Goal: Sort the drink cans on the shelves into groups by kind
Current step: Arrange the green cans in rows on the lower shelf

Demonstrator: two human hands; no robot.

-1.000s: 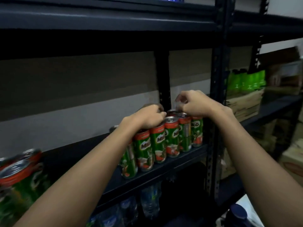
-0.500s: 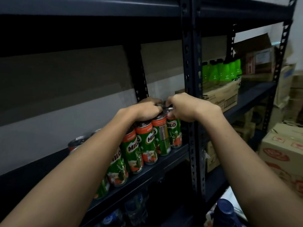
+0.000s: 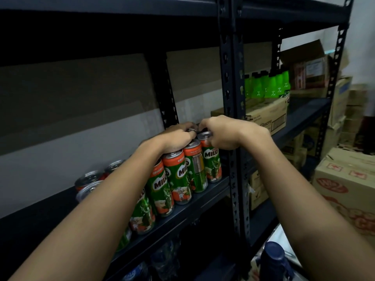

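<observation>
A row of tall green Milo cans (image 3: pixel 178 179) with orange tops stands along the front of the dark metal shelf (image 3: pixel 203 201), running back towards its right end. My left hand (image 3: pixel 176 138) lies curled over the tops of the cans near the far end of the row. My right hand (image 3: pixel 221 132) grips the top of the last Milo can (image 3: pixel 212 161) beside the upright post. Both hands meet over the can tops, and the fingertips hide each other. More cans (image 3: pixel 91 179) stand behind my left forearm.
A dark perforated upright post (image 3: pixel 233 118) stands right of the cans. Beyond it, green bottles (image 3: pixel 265 86) sit on a cardboard box (image 3: pixel 267 116). Cartons (image 3: pixel 345 189) are stacked at the right. Water bottles (image 3: pixel 162 258) fill the shelf below; a dark blue bottle cap (image 3: pixel 273 258) shows lower right.
The view has swung right, so the cans sit further left in frame. Both hands stay on the can tops and have drawn closer together at the row's right end.
</observation>
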